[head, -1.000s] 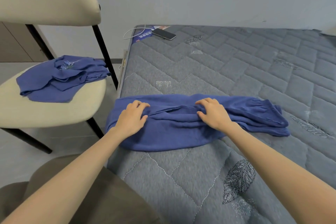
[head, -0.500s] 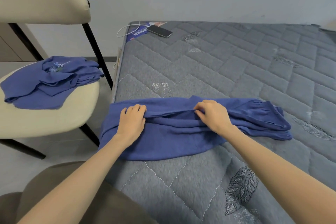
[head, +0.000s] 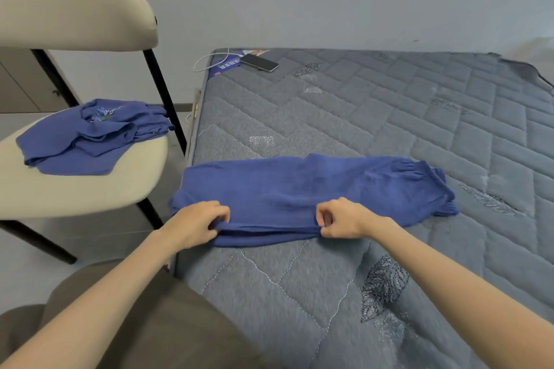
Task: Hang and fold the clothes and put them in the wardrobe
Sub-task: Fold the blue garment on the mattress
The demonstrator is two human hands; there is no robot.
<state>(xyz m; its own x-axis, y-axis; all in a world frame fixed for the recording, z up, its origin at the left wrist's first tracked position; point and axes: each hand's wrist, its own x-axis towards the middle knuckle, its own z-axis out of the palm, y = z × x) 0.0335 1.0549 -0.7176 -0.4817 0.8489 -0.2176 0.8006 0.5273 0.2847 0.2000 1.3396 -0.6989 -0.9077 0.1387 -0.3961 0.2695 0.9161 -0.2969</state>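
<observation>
A pair of blue trousers lies folded lengthwise across the near left part of the grey mattress, elastic cuffs to the right. My left hand pinches the near edge of the trousers at its left end. My right hand pinches the same near edge further right. Both hands grip folded layers of the cloth. A second blue garment with pale embroidery lies crumpled on the seat of the cream chair to the left.
A phone with a white cable lies on a leaflet at the mattress's far left corner. The chair's black legs stand close to the mattress edge. My brown-clad lap fills the bottom left. A grey wall runs behind.
Both hands have pulled the far fold of the trousers toward me, from the middle of the cloth to its near edge. The trousers now lie smoother and narrower.
</observation>
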